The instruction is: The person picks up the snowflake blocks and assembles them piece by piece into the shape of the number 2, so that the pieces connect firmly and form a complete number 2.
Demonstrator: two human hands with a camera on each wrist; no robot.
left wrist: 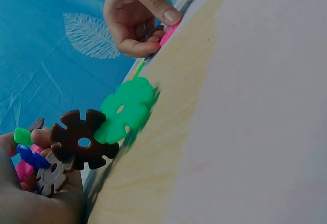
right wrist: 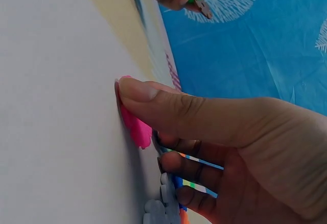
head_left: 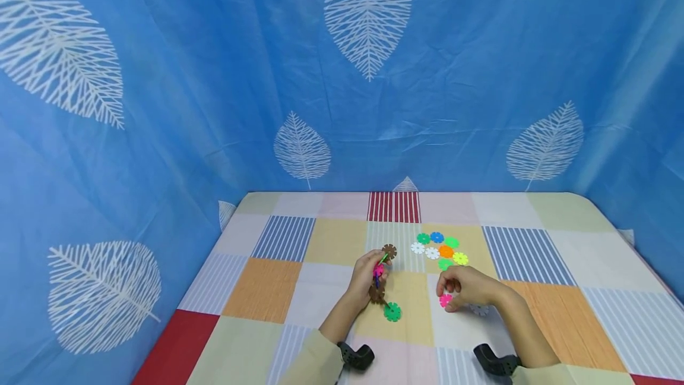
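My left hand (head_left: pixel 363 281) grips a chain of joined plastic snowflake discs. In it are a brown disc (left wrist: pixel 66 141), a green disc (head_left: pixel 392 312) at the near end, a blue disc (left wrist: pixel 32 156), pink parts and another brown disc (head_left: pixel 389 251) at the far end. The fingers hide some joints. Across from it, my right hand (head_left: pixel 471 286) pinches a loose pink snowflake disc (right wrist: pixel 137 131) between thumb and forefinger, low over the tablecloth. Whether the disc still touches the cloth I cannot tell. The other right fingers are loosely curled.
Beyond the right hand lies a group of loose discs, among them an orange disc (head_left: pixel 446 251), a blue disc (head_left: pixel 437 237) and a yellow disc (head_left: pixel 460 258). A pale disc (head_left: pixel 479 310) lies beneath the right wrist. Blue leaf-patterned curtain (head_left: pixel 406 135) borders the patchwork-covered table.
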